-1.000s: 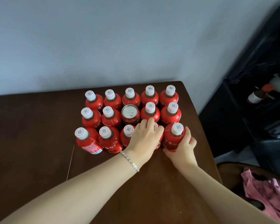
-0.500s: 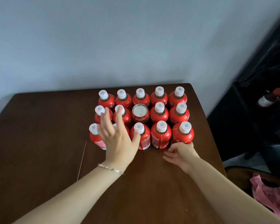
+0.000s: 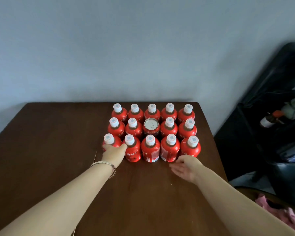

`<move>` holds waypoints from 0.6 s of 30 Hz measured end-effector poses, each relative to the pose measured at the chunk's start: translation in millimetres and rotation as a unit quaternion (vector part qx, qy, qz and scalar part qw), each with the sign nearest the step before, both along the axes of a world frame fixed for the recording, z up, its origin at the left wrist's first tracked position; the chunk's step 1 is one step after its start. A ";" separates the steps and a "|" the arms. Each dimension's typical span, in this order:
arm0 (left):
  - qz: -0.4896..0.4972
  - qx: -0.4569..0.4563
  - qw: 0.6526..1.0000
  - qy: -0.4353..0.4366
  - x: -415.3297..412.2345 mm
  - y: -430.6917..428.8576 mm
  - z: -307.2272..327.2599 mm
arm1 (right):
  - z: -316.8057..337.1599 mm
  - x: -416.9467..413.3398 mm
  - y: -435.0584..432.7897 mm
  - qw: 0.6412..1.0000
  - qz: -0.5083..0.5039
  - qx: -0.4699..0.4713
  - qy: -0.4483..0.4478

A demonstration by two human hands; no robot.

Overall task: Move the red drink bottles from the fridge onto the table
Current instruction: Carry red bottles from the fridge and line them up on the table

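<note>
Several red drink bottles [image 3: 150,149] with white caps stand in three tight rows on the dark wooden table [image 3: 41,159]. A red can [image 3: 151,126] with a silver top sits in the middle of the group. My left hand [image 3: 114,155] grips the front-left bottle [image 3: 109,141], thumb between it and its neighbour, and hides its lower body. My right hand [image 3: 186,168] hovers with relaxed fingers just in front of the front-right bottles [image 3: 191,148], holding nothing.
The table's right edge runs close beside the bottle group. A dark shelf unit [image 3: 271,133] with a small bottle [image 3: 269,120] stands to the right. Pink cloth [image 3: 283,213] lies on a seat at the lower right. A grey wall is behind.
My left hand moved from the middle front bottles over to the front-left bottle and closed round it. My right hand let go of the front-right bottle and drew back a little.
</note>
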State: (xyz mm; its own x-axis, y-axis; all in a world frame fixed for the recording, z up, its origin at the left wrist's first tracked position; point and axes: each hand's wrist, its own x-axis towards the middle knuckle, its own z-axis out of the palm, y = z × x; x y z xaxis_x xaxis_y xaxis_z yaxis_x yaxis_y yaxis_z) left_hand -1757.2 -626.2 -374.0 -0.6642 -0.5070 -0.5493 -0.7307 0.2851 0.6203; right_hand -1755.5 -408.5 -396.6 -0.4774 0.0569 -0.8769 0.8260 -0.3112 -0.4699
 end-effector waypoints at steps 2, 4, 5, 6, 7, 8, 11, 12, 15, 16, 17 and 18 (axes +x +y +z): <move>-0.106 0.017 0.992 -0.066 9.8 2.4 8.2 | 13.4 10.8 -2.7 0.994 0.095 0.044 -0.023; -0.260 0.004 0.959 -0.114 23.7 9.8 21.1 | 31.9 24.7 -3.9 0.979 0.178 0.095 -0.015; -0.332 -0.019 0.936 -0.113 28.7 14.3 27.1 | 41.5 32.4 -3.3 0.968 0.220 0.120 -0.004; -0.388 -0.043 0.916 -0.095 32.6 20.2 32.2 | 47.3 38.3 -1.6 0.954 0.264 0.142 0.011; -0.435 -0.072 0.895 -0.073 36.3 26.0 38.1 | 53.0 45.1 0.6 0.941 0.294 0.168 0.032; -0.476 -0.100 0.872 -0.051 40.6 32.3 47.1 | 57.3 52.8 4.3 0.928 0.306 0.204 0.054; -0.555 -0.145 0.819 0.003 51.5 50.8 73.5 | 73.1 81.2 17.2 0.896 0.321 0.297 0.071; -0.580 -0.156 0.799 0.016 56.2 59.0 82.9 | 80.8 94.5 22.2 0.889 0.323 0.319 0.071; -0.651 -0.189 0.732 0.075 77.8 88.1 109.7 | 105.5 141.8 43.8 0.882 0.291 0.363 0.075; -0.668 -0.193 0.712 0.097 86.8 99.1 117.8 | 115.4 158.9 50.9 0.877 0.286 0.379 0.079; -0.691 -0.193 0.687 0.115 101.1 115.0 127.8 | 125.6 182.5 60.0 0.870 0.274 0.402 0.077; -0.709 -0.190 0.666 0.131 112.6 128.4 135.4 | 132.5 202.6 68.2 0.861 0.270 0.423 0.080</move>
